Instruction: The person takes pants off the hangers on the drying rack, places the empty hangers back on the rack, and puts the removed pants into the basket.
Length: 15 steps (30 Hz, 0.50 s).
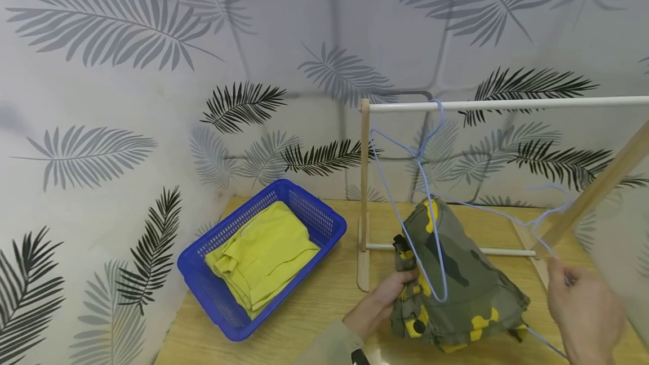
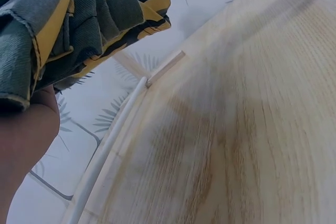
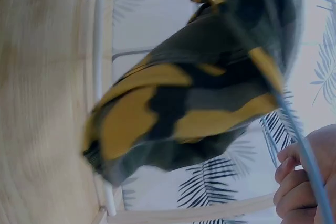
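My left hand (image 1: 385,296) grips the edge of a grey-green camouflage garment (image 1: 458,275) with yellow patches and a button. In the left wrist view, the garment (image 2: 79,24) hides most of the fingers. My right hand (image 1: 585,306) pinches one side of a light-blue wire hanger (image 1: 484,207), whose hook points up to the right. Part of this hanger passes behind the garment, and its lower wire comes out at the right. Another blue hanger (image 1: 395,196) hangs from the rail and overlaps the garment in the head view. Curled fingers (image 3: 299,187) show beside the wire in the right wrist view.
A white rail (image 1: 507,105) on wooden posts (image 1: 365,173) stands over the table (image 1: 324,320), with a lower white bar (image 1: 499,252) near the tabletop. To the left, a blue basket (image 1: 205,303) contains a folded yellow cloth item (image 1: 269,252). Leaf-patterned wall behind.
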Available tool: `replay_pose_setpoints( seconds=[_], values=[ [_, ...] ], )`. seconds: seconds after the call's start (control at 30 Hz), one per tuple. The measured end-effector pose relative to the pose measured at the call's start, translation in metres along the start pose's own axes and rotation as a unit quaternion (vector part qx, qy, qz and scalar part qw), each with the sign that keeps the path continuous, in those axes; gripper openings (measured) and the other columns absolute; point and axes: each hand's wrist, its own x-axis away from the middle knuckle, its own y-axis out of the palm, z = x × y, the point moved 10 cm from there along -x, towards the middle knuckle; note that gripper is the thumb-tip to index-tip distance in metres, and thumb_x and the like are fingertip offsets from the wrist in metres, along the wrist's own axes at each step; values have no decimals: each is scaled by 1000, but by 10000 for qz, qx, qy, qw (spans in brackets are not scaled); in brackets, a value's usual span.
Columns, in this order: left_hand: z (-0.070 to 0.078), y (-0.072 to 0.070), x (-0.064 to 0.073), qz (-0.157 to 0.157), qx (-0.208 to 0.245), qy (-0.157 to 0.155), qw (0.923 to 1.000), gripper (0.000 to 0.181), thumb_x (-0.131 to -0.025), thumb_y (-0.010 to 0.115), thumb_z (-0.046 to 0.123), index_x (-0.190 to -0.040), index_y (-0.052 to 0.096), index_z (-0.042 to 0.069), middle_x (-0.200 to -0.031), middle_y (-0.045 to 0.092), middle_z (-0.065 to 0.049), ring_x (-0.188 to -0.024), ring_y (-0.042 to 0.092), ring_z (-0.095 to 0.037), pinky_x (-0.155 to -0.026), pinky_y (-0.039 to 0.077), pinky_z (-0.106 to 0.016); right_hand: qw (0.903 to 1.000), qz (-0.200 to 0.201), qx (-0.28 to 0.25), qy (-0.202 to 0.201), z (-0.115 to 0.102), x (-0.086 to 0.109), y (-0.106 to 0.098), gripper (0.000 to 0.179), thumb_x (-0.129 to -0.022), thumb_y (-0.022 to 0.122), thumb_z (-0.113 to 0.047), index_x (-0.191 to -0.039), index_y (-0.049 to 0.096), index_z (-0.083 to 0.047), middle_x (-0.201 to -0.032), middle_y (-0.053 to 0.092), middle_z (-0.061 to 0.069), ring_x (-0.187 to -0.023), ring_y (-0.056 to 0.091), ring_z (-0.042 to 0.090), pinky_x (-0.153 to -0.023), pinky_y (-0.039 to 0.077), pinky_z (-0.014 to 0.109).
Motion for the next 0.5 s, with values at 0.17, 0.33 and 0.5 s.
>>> replay_pose_setpoints(
  seconds=[0.17,0.33,0.5],
  values=[
    [-2,1,-3,-8,-69,1,10000,8,-106,47,19,-112,53,19,-90,66,9,-79,67,-1,-71,58,-16,9995,-208,195,-163,-11,1,4,71,-110,30,-57,-128,68,1,-109,72,33,-86,69,51,-50,43,40],
    [-8,7,-5,-231,-66,-81,9997,9,-105,46,16,-102,53,20,-84,67,11,-73,67,0,-67,58,-15,9994,-161,162,-270,-16,-1,7,70,-110,32,-55,-110,72,3,-89,71,29,-71,67,42,-49,40,40],
    [-9,11,-5,-368,41,-63,9993,15,-105,43,14,-97,54,20,-81,65,12,-70,66,2,-67,57,-14,9992,-271,173,-253,-10,-6,12,70,-110,31,-54,-107,72,3,-83,70,24,-69,65,36,-50,39,40]
  ],
)
